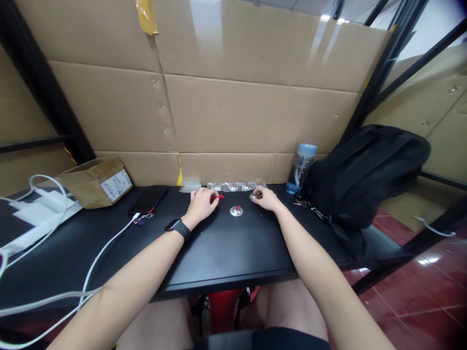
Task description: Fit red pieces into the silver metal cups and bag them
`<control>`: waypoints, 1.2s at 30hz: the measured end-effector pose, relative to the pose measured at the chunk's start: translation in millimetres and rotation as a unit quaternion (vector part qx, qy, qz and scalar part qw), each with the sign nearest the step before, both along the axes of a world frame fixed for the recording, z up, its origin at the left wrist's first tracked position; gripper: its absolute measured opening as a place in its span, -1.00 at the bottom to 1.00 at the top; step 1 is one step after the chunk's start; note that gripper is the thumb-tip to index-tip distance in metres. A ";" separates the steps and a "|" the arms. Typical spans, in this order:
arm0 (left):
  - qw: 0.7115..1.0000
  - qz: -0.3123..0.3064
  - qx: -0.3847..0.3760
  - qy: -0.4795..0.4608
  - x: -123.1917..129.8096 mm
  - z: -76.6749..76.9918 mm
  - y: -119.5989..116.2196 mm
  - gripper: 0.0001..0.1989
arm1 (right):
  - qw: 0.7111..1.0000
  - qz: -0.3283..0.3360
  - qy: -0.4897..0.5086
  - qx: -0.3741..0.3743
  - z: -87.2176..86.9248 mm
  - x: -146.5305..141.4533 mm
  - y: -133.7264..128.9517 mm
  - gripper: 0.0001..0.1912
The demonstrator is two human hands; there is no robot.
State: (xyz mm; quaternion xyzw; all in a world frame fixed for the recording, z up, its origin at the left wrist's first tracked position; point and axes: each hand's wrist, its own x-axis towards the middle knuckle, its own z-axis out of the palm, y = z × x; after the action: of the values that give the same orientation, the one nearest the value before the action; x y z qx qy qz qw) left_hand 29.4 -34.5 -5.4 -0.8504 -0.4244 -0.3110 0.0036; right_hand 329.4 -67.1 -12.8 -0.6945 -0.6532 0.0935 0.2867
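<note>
My left hand (202,204), with a black watch (177,227) on its wrist, is closed on a small red piece (219,197) whose kind I cannot make out. On the right, my right hand (266,198) pinches a round silver disc (254,197) at the table top. Between the hands a similar silver disc (236,211) lies flat, with a bit of red at its middle. Just behind them runs a row of several silver discs in clear packaging (233,186). A small clear plastic bag (191,184) rests behind my left hand.
A cardboard wall (233,112) closes off the back of the black table (233,253). An open cardboard box (95,182), a phone (149,199) and white cables (95,265) are on the left. On the right stand a water bottle (301,167), keys (301,201) and a black backpack (365,170).
</note>
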 end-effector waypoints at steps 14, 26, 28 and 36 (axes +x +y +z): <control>0.998 -0.027 0.001 -0.055 13.0 11.6 -22.6 -0.84 | 0.991 0.026 0.095 0.086 -1.2 -5.3 3.4 -0.68; 0.951 -0.071 -0.133 -0.270 16.3 7.8 -13.4 -0.81 | 0.889 0.230 0.381 0.108 21.2 -59.1 -20.1 -0.51; 0.943 -0.095 -0.141 -0.285 17.6 7.8 -13.8 -0.81 | 0.870 0.249 0.416 0.096 23.9 -68.0 -25.5 -0.48; 0.958 -0.107 -0.084 -0.253 25.9 29.0 -49.6 -0.87 | 0.800 0.307 0.512 0.052 26.2 -76.8 -34.2 -0.39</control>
State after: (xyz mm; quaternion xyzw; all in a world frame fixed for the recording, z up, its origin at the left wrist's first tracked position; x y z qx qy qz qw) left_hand 55.3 -84.1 23.6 -0.7813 -0.3430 -0.4780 -0.2085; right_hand 252.6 -101.3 13.5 -0.2922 -0.5942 0.4847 0.5716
